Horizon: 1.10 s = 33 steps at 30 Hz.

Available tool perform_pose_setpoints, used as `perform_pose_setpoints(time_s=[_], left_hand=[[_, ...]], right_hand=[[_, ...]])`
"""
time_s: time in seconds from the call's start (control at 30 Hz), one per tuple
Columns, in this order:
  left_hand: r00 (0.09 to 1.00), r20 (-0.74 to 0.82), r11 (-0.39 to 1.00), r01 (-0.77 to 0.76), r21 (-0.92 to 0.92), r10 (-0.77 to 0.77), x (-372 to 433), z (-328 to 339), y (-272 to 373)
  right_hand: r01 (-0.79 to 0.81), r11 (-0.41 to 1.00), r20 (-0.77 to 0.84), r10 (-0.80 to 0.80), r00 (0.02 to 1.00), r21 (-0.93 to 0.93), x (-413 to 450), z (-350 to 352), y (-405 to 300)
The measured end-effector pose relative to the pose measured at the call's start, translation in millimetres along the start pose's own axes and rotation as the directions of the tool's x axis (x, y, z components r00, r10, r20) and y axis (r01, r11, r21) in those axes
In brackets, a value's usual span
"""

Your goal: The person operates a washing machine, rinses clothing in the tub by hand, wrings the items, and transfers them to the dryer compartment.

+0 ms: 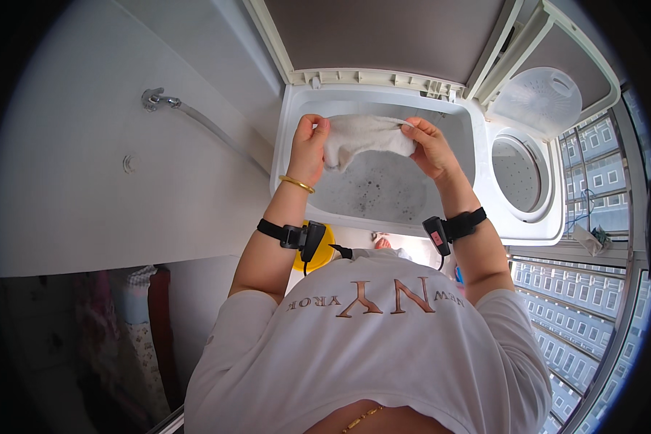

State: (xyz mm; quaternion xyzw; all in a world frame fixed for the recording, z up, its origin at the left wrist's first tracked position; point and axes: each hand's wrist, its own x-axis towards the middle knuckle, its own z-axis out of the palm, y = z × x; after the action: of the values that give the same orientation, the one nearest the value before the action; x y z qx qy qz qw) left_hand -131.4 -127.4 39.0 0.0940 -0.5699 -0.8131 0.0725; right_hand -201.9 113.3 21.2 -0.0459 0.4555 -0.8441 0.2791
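A white cloth [366,133], damp-looking and partly folded, is stretched between both hands over the wash tub [314,206] of a twin-tub washing machine. My left hand [309,144] pinches its left end between thumb and fingers. At the other end, my right hand [429,146] grips the cloth's upper edge. Greyish water [380,190] with patches of bubbles lies in the tub below. The cloth hangs in a loose fold near my left hand. Whether its lower part touches the water, I cannot tell.
The raised washer lid [380,38] stands behind the tub. To the right are the round spin tub [515,173] and a clear perforated plastic cover [542,103]. A wall tap [160,100] feeds a hose [211,127] at left. A yellow basin [321,252] sits below.
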Motion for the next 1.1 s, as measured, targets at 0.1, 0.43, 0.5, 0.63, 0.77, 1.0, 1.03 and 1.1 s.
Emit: perform_pose_setpoints(time_s=[0.1,0.43,0.5,0.63,0.77,1.0,1.03,1.1], left_hand=[[0.999,-0.032,0.999,0.017,-0.048,-0.018,3.3,0.4,-6.3],[0.929,0.307,0.851,0.016,0.525,-0.206,-4.9,3.3,9.7],[0.957,0.230,0.869,0.042,0.493,-0.176,-2.8,4.9,5.7],[0.986,0.120,0.989,0.103,0.109,-0.116,5.1,-1.8,-13.5],[0.971,0.086,0.964,0.234,-0.125,-0.224,5.8,1.3,-21.4],[0.943,-0.046,0.922,0.311,-0.231,-0.330,17.5,22.8,-46.5],[0.931,-0.040,0.911,0.344,-0.228,-0.362,15.1,24.9,-43.8],[0.937,-0.038,0.922,0.332,-0.201,-0.346,18.8,15.3,-56.2]], right_hand=[[0.001,0.983,-0.001,-0.001,1.000,0.182,-1.5,14.1,2.0],[0.189,0.900,0.005,-0.203,0.979,-0.393,-3.5,17.8,-5.0],[0.262,0.684,0.065,-0.300,0.952,-0.681,-0.9,14.5,-2.8],[0.039,0.596,-0.083,-0.177,0.981,-0.802,-0.2,13.1,0.1],[-0.174,0.975,-0.135,0.155,0.979,-0.138,-3.3,12.0,5.9],[0.058,0.945,-0.183,-0.123,0.976,-0.322,9.7,47.4,39.6],[0.058,0.945,-0.175,-0.119,0.977,-0.321,6.9,63.0,42.6],[0.465,0.298,0.217,-0.598,0.772,-0.834,-3.6,93.5,50.7]])
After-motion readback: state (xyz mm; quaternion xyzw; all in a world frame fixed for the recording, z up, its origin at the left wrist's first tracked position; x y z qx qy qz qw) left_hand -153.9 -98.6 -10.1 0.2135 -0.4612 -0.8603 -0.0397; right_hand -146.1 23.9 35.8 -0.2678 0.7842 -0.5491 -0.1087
